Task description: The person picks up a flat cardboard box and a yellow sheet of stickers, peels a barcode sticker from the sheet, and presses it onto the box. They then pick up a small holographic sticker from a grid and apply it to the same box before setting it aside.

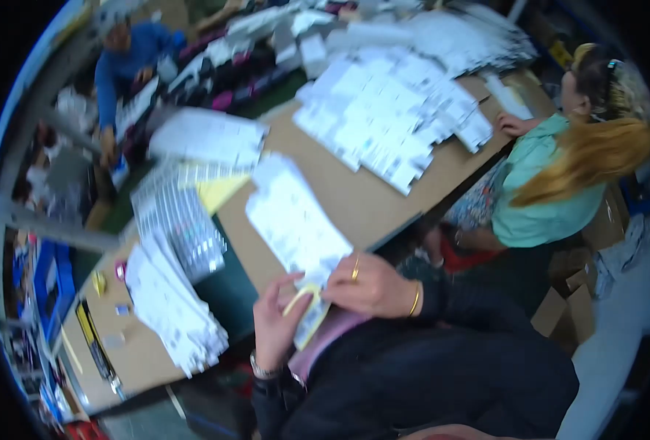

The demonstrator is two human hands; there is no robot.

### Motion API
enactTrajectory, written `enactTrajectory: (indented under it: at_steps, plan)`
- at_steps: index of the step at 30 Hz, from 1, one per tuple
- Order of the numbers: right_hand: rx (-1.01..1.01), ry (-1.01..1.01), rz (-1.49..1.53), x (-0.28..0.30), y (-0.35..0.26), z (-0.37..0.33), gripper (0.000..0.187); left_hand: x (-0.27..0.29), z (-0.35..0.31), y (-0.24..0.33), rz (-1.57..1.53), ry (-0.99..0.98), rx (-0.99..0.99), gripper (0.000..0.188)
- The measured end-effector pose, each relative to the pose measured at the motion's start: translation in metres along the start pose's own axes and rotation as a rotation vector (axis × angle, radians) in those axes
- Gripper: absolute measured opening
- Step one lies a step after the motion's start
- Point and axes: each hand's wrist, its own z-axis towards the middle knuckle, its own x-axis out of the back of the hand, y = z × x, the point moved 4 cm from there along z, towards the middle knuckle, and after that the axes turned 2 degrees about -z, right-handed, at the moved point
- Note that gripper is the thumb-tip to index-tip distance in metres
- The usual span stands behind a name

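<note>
Close to my body, my left hand (pixel 275 323) pinches a yellow-edged strip of labels (pixel 309 323) between thumb and fingers. My right hand (pixel 365 284), with a ring and a bangle, is closed at the strip's upper right edge. Whether a loose label sits between its fingertips is too blurred to tell. Just beyond both hands lies a stack of flat white printed sheets (pixel 292 213), its near end partly under my fingers. It rests on the brown tabletop (pixel 347 194).
Fanned white sheets (pixel 171 308) lie at left, near clear plastic trays (pixel 182 220) and yellow paper (pixel 222 192). A yellow-black cutter (pixel 94 341) lies far left. More overlapping sheets (pixel 391 110) cover the far side. A person in green (pixel 552 183) sits right; one in blue (pixel 130 62) works far left.
</note>
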Motion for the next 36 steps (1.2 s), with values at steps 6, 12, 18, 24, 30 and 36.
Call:
enactTrajectory:
  at_steps: [6, 12, 18, 24, 30, 36]
  plan:
    - [0.016, -0.042, -0.057, 0.005, 0.000, 0.000, 0.014, -0.008, 0.003, -0.006, -0.190, 0.020, -0.024, 0.034]
    - [0.000, -0.078, -0.039, 0.002, 0.001, 0.008, 0.009, -0.005, 0.009, -0.004, -0.176, 0.058, -0.046, 0.029]
    - [-0.015, -0.137, 0.028, 0.000, 0.004, 0.008, 0.012, 0.000, 0.011, -0.012, -0.120, 0.057, -0.026, 0.023]
    - [-0.035, -0.161, 0.131, 0.008, 0.000, 0.007, 0.008, 0.001, 0.011, -0.015, -0.143, 0.064, -0.065, 0.020]
    - [-0.260, 0.070, 0.418, 0.015, 0.023, 0.000, 0.007, -0.001, 0.004, -0.014, 0.047, 0.154, -0.130, 0.018]
    - [-0.621, 0.153, 0.660, -0.011, 0.067, -0.025, 0.011, 0.020, -0.002, -0.038, 0.542, 0.071, -0.088, 0.026]
